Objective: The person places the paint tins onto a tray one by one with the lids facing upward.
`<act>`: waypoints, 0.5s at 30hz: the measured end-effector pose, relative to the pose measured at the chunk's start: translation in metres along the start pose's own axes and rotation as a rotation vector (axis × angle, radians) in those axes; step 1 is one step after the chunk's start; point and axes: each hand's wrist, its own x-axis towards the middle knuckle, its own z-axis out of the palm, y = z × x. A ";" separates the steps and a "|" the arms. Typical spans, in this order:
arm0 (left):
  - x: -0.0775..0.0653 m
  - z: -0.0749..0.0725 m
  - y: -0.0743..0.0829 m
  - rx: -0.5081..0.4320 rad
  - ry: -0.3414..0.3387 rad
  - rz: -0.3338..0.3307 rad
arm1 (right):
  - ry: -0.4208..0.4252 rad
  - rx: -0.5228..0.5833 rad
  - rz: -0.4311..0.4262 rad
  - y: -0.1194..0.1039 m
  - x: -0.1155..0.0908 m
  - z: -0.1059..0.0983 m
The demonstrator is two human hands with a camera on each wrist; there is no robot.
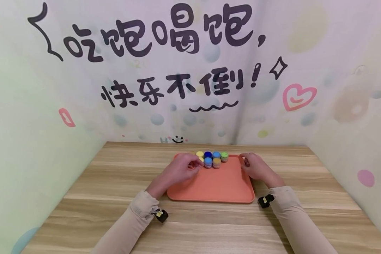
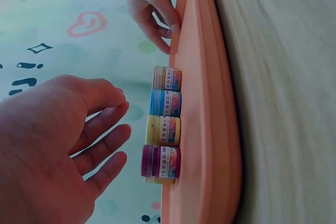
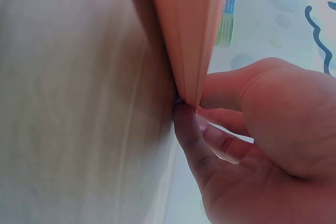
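Note:
An orange tray (image 1: pixel 216 187) lies on the table with small paint jars gathered at its back left. In the front row are a blue jar (image 1: pixel 207 162) and an ochre jar (image 1: pixel 216 163); behind them stand a dark blue jar (image 1: pixel 207 155) and a green jar (image 1: pixel 224 157). A purple jar (image 2: pixel 160 162) shows in the left wrist view. My left hand (image 1: pixel 183 168) hovers near the left jars, fingers loosely bent and holding nothing. My right hand (image 3: pixel 262 124) pinches the tray's right rim, thumb over the edge and a finger beneath it.
The wood-grain table (image 1: pixel 114 211) runs back to a printed wall curtain (image 1: pixel 139 74) with large lettering. Side walls (image 1: pixel 31 123) close in the left and right. A black wrist camera (image 1: pixel 161 215) sits at the left cuff and another camera (image 1: pixel 266 201) at the right.

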 end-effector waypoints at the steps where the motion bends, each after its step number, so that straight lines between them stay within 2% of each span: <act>1: -0.001 0.000 0.000 0.000 -0.001 0.004 | 0.001 -0.001 0.000 -0.001 0.000 0.000; 8: -0.013 -0.005 -0.005 0.050 -0.044 0.034 | 0.001 -0.003 0.007 -0.001 0.000 0.000; 15: -0.031 -0.016 -0.011 0.060 -0.049 -0.037 | 0.004 -0.005 0.012 0.001 0.000 0.001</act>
